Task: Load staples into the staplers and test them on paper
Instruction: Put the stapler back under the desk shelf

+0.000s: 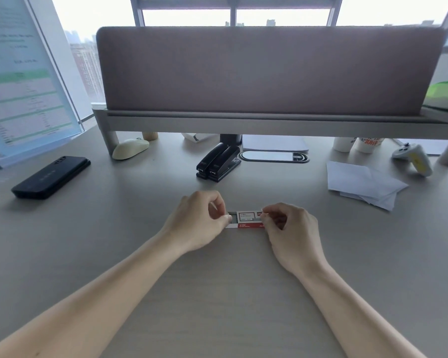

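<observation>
left hand (199,223): fingers curled, pinching the left end of the staple box (246,220)
right hand (290,231): fingers curled, pinching the box's right end
staple box: small, red and white, lying on the desk (217,293) between both hands, inner tray partly showing at the left
staplers (217,161): two black ones side by side, beyond the hands, untouched
paper (362,183): loose white sheets, far right
phone (51,177): black, far left
mouse (130,148): under the shelf
</observation>
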A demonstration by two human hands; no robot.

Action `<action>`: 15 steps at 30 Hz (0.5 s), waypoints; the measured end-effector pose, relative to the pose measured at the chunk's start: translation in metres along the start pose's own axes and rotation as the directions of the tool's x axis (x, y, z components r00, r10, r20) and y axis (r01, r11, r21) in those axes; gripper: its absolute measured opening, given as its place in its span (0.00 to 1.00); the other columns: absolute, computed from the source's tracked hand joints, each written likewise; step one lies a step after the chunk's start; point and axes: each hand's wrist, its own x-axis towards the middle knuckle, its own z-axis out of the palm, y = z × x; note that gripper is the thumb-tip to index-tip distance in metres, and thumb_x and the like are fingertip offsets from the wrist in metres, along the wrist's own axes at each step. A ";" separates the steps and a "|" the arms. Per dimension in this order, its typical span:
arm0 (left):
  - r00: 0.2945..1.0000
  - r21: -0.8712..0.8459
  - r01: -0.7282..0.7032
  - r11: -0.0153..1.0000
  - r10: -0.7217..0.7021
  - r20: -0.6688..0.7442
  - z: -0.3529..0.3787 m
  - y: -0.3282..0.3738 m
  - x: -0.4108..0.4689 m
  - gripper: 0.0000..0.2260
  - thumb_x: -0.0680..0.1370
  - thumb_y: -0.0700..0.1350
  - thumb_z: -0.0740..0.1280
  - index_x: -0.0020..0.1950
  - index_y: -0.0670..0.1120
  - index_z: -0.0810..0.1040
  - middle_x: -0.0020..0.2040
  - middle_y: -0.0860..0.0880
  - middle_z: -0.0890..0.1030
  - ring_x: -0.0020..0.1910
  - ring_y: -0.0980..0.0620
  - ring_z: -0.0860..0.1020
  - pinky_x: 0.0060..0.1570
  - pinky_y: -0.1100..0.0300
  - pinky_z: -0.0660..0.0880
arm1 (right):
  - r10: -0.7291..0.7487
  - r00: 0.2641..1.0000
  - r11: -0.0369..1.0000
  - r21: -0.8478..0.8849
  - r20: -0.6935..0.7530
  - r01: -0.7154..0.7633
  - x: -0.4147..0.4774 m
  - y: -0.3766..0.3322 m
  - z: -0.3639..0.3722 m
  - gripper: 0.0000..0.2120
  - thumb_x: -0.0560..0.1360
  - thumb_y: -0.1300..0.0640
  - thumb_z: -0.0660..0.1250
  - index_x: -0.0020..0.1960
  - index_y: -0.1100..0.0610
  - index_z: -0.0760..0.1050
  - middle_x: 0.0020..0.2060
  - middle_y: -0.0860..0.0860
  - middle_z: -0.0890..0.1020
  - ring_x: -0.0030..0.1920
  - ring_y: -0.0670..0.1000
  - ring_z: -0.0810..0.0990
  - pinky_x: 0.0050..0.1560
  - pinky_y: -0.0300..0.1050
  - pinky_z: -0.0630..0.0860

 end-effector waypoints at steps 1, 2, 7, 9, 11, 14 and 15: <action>1.000 0.003 -0.007 1.000 0.007 0.005 0.000 0.000 0.000 0.08 0.74 0.52 0.75 0.39 0.54 0.79 0.37 0.58 0.84 0.38 0.59 0.81 0.43 0.60 0.78 | -0.002 1.000 1.000 0.001 0.004 0.002 0.000 0.000 0.000 0.06 0.79 0.59 0.72 0.52 0.54 0.88 0.42 0.46 0.87 0.41 0.37 0.81 0.43 0.19 0.69; 1.000 0.004 -0.017 1.000 0.017 0.014 0.001 0.001 0.000 0.07 0.74 0.52 0.75 0.39 0.54 0.79 0.37 0.58 0.84 0.37 0.59 0.81 0.42 0.60 0.78 | -0.005 1.000 1.000 0.004 0.008 0.005 0.000 0.000 -0.001 0.06 0.79 0.59 0.72 0.52 0.54 0.88 0.42 0.46 0.87 0.41 0.38 0.81 0.43 0.18 0.69; 0.998 -0.015 -0.059 0.998 0.059 0.013 0.004 0.001 0.000 0.07 0.75 0.50 0.75 0.40 0.54 0.80 0.38 0.59 0.83 0.36 0.58 0.81 0.42 0.60 0.79 | -0.012 0.999 0.999 0.037 0.032 0.011 0.000 -0.001 -0.001 0.06 0.79 0.57 0.72 0.53 0.53 0.88 0.41 0.45 0.87 0.42 0.35 0.81 0.43 0.19 0.70; 0.998 -0.016 -0.064 0.998 0.064 0.006 0.005 -0.001 -0.001 0.06 0.76 0.50 0.74 0.40 0.54 0.80 0.38 0.59 0.84 0.36 0.59 0.81 0.41 0.61 0.78 | -0.014 0.999 0.999 0.035 0.038 0.013 0.000 -0.002 -0.001 0.06 0.79 0.57 0.72 0.53 0.54 0.88 0.40 0.44 0.87 0.42 0.35 0.81 0.43 0.20 0.70; 0.997 -0.023 -0.074 0.997 0.074 0.004 0.005 -0.003 -0.001 0.06 0.76 0.50 0.74 0.40 0.55 0.80 0.38 0.59 0.84 0.36 0.61 0.81 0.40 0.62 0.77 | -0.023 0.999 0.999 0.032 0.048 0.021 0.000 -0.003 -0.001 0.06 0.79 0.56 0.72 0.53 0.53 0.88 0.39 0.43 0.86 0.41 0.35 0.81 0.43 0.20 0.70; 0.997 -0.039 -0.077 0.996 0.078 0.004 0.005 -0.004 -0.003 0.06 0.77 0.49 0.74 0.41 0.55 0.80 0.38 0.59 0.84 0.36 0.62 0.80 0.41 0.62 0.77 | -0.046 0.996 0.999 0.021 0.070 0.045 -0.003 -0.005 -0.002 0.06 0.79 0.54 0.73 0.54 0.53 0.88 0.38 0.44 0.86 0.41 0.37 0.81 0.43 0.23 0.72; 0.997 -0.044 -0.076 0.996 0.076 0.000 0.005 -0.005 -0.003 0.06 0.77 0.49 0.74 0.41 0.54 0.80 0.38 0.59 0.84 0.36 0.62 0.80 0.41 0.62 0.76 | -0.046 0.996 0.999 0.028 0.075 0.045 -0.004 -0.006 -0.001 0.07 0.79 0.54 0.74 0.54 0.53 0.88 0.38 0.44 0.86 0.40 0.38 0.81 0.43 0.24 0.72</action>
